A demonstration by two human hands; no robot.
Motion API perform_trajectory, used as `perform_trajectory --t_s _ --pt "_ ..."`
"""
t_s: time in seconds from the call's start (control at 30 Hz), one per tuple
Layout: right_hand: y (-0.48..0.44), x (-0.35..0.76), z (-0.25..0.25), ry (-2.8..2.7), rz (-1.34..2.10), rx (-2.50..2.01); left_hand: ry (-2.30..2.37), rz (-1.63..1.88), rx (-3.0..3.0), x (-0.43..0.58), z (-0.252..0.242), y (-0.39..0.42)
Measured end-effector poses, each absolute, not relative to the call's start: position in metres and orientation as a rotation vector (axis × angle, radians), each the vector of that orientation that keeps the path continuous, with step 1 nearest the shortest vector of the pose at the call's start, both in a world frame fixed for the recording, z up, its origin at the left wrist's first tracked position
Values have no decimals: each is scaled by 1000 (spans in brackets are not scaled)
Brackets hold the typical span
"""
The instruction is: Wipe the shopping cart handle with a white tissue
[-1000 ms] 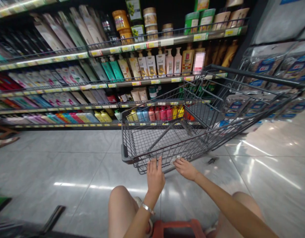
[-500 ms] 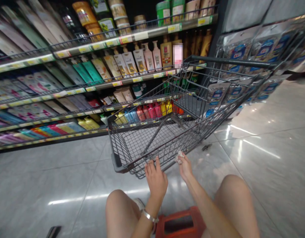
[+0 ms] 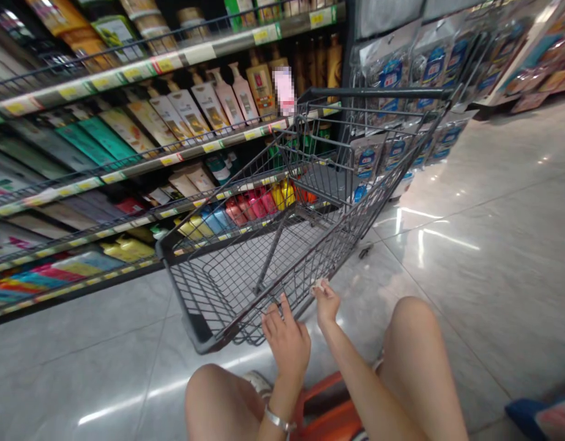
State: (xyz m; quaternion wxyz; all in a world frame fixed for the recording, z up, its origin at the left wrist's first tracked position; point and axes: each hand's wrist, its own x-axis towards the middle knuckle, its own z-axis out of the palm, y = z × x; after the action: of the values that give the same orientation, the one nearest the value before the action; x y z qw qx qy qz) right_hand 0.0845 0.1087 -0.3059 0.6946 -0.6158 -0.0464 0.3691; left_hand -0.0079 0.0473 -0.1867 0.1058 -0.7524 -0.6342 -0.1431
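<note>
A grey wire shopping cart (image 3: 264, 257) stands tilted in view before me. My left hand (image 3: 286, 343) is at the lower wires of its near side, index finger stretched forward and the other fingers bent over the wire. A silver bracelet (image 3: 278, 420) circles that wrist. To its right, my right hand (image 3: 327, 304) is closed in a pinch on a small crumpled whitish tissue (image 3: 319, 285), close to the cart's lower side wires. The tissue is mostly covered by the fingers.
Shelves of pump bottles (image 3: 204, 113) and jars run behind the cart. Packaged goods (image 3: 390, 73) hang at the right. An orange-red plastic stool (image 3: 325, 422) is between my knees. Grey glossy tiles (image 3: 103, 343) make the floor. A blue object (image 3: 534, 416) lies lower right.
The view has turned right, so shelves and cart sit further left. My right hand has shifted slightly left, and the tissue shows less. My left hand stays at the cart's wires.
</note>
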Motion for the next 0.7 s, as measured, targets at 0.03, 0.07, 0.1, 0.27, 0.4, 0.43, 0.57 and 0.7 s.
perform_trajectory --t_s 0.03,0.07,0.1,0.27,0.4,0.43,0.57,0.7 --pt "109 84 -306 -75 814 -1388 -1863 -413 -2216 -8 -187 47" --pt "111 84 -306 -44 808 -1400 -1858 -409 -2217 -8 -188 47" --pt "112 83 -305 -14 807 -1408 -1856 -409 -2220 -9 -189 48" --pt "118 75 -298 95 862 -1394 -1782 -440 -2272 -21 -186 49" --pt "113 67 -287 132 944 -1330 -1648 -519 -2337 -34 -183 50" --pt "110 64 -284 131 959 -1307 -1614 -546 -2350 -37 -184 51" --pt "103 53 -267 102 971 -1234 -1564 -601 -2326 -41 -189 53" --pt "102 47 -260 63 921 -1258 -1629 -592 -2307 -38 -193 51"
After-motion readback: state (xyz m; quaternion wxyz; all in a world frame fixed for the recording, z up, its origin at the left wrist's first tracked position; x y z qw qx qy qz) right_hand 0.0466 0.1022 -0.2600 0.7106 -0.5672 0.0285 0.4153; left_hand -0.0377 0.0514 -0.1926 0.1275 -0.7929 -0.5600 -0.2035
